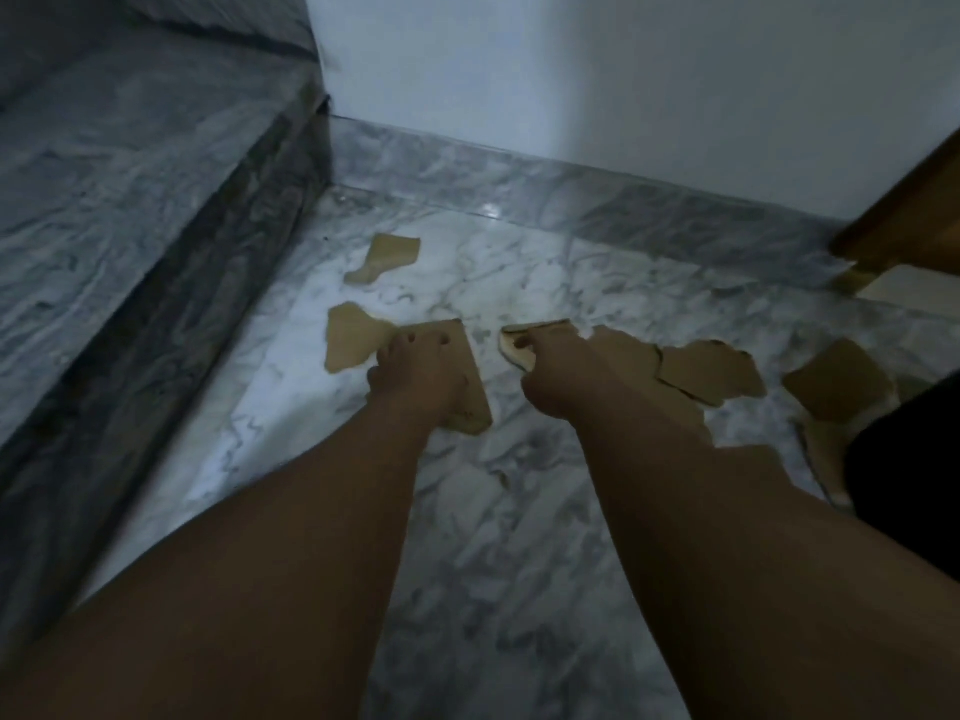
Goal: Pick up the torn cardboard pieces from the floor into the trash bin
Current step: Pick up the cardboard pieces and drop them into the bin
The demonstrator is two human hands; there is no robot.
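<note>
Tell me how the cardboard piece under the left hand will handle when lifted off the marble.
The cardboard piece under the left hand lies flat with straight edges, so probably stiff and light. Flush on the glossy marble floor, it may slide before an edge lifts.

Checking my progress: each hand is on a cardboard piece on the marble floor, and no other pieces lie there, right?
Not quite. The head view shows the left hand on one cardboard piece and the right hand on a second piece, on the marble floor, but others lie there too: a corner piece and a right-side piece.
</note>
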